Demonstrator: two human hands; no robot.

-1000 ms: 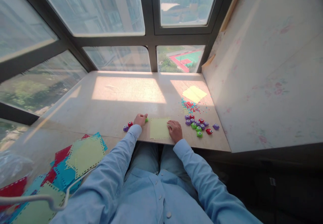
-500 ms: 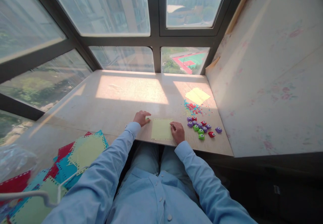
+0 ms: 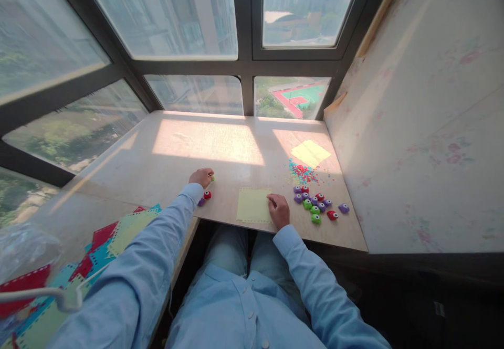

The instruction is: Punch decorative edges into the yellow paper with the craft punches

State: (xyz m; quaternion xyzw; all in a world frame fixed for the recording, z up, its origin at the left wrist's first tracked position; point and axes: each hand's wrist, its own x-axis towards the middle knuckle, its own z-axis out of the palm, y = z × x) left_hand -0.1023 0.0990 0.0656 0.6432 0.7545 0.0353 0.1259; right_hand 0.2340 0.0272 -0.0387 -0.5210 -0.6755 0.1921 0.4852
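Beyond a red paper punch (image 3: 207, 195) and a purple paper punch (image 3: 201, 202), my left hand (image 3: 201, 177) is closed on a small green paper punch (image 3: 212, 178) at the tabletop. A pale yellow sheet of paper (image 3: 254, 205) with small holes along its edges lies flat in front of me. My right hand (image 3: 279, 210) rests at the sheet's right edge, its fingers curled and pinching there. Right of that hand sits a group of purple, green and red paper punches (image 3: 315, 200), each with an eye-like top.
Red and blue paper bits (image 3: 303, 171) are scattered behind the punches, near yellow sheets (image 3: 311, 152). Punched red, blue and yellow sheets (image 3: 104, 233) lie at the left beside a clear plastic bag (image 3: 27, 249) and a white bent rod (image 3: 35, 295). Windows and a papered wall border the table.
My left hand has moved left, away from the yellow sheet, with the green punch. The red and purple punches by that arm now show. My right hand has stayed at the sheet's edge.
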